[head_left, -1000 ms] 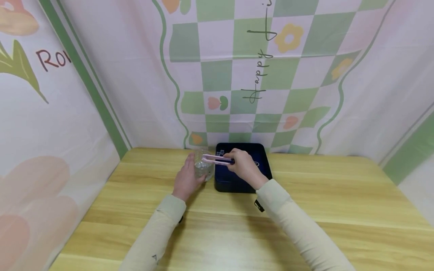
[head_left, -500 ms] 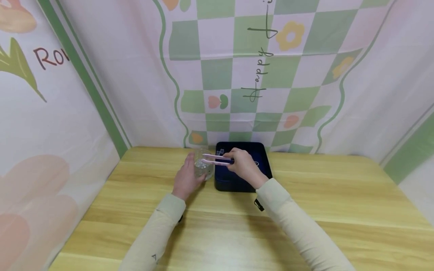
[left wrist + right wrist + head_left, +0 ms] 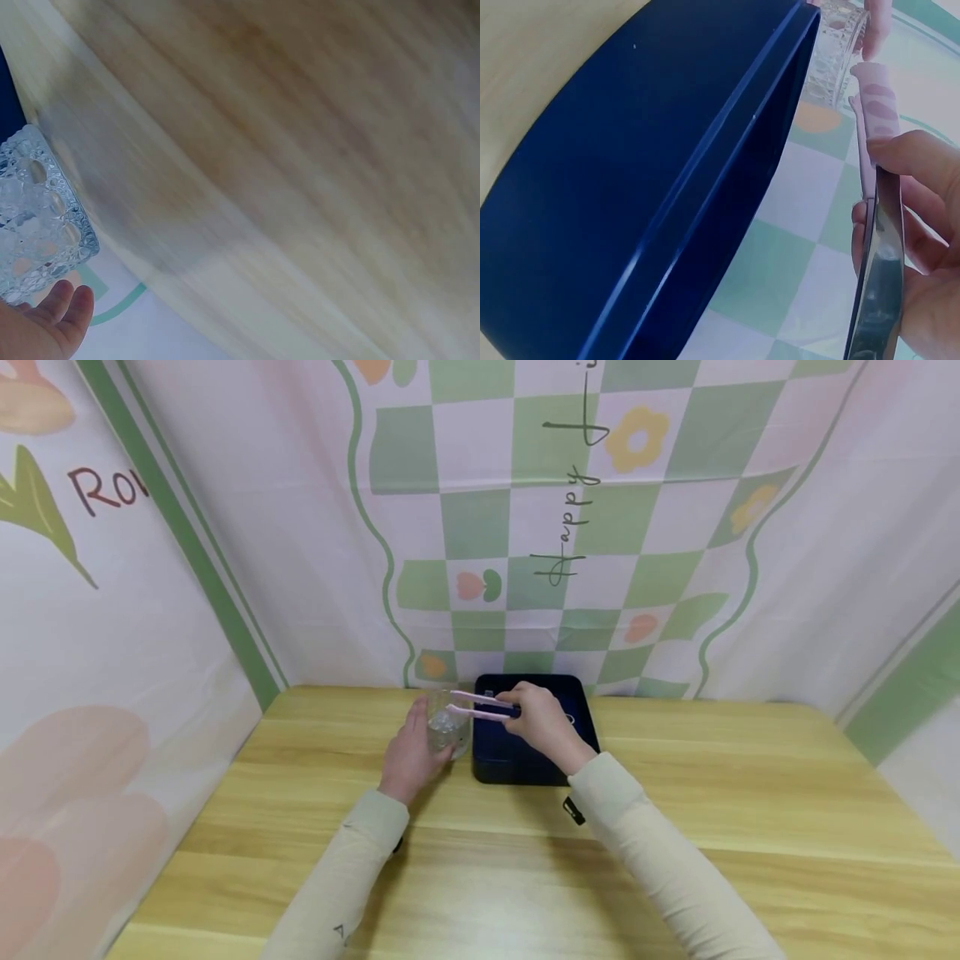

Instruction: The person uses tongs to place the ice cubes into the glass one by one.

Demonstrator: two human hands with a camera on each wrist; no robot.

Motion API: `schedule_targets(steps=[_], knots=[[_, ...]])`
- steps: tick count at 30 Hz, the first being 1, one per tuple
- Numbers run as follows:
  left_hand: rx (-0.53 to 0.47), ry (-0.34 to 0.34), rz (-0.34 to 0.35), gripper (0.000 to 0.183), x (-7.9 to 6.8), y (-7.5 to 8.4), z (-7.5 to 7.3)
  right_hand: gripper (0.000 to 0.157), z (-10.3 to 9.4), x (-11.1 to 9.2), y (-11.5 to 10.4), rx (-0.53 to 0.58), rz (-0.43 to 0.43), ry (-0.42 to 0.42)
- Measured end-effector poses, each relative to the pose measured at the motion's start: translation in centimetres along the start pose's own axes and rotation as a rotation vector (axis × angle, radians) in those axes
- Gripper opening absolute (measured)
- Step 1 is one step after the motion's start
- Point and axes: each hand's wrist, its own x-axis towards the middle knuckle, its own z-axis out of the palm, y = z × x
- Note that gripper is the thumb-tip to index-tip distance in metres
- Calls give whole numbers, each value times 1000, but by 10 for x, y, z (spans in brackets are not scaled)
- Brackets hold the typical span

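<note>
My left hand [image 3: 407, 756] grips a clear, textured drinking glass [image 3: 453, 742] from its left side. Clear, ice-like pieces [image 3: 444, 722] lie inside it. In the left wrist view the glass [image 3: 41, 217] shows a bumpy pattern, with fingertips beside it. My right hand [image 3: 542, 722] holds a pair of tongs [image 3: 483, 714] with pink tips and metal arms. Their tips stand apart at the glass's mouth; I see nothing clearly between them. A dark blue tray [image 3: 517, 770] sits right of the glass, beneath the right hand, with a small clear piece [image 3: 488, 694] at its back left.
The wooden table [image 3: 480, 877] runs up to a checked, flowered curtain [image 3: 555, 527] at the back. A second printed curtain [image 3: 90, 660] hangs on the left. The tray's tall side wall [image 3: 630, 187] fills much of the right wrist view.
The tongs' tips have spread further apart and risen slightly at the glass's mouth. The left hand and the glass have stayed in place.
</note>
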Motion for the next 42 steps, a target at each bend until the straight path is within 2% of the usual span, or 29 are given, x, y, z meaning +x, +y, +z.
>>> schedule_targets(steps=[13,25,33,38,42], knots=[[-7,11,9,93,0,-4,1,39,-4,11,10,-35,121,95],[-1,1,6,94,1,-4,4,42,8,17,32,-16,274,100],[14,-12,-4,94,1,-3,4,38,16,17,50,-63,275,133],[32,-12,3,92,-1,-2,0,36,23,18,54,-42,320,104],[40,-23,-2,92,-2,-1,-3,36,30,19,56,-43,321,93]])
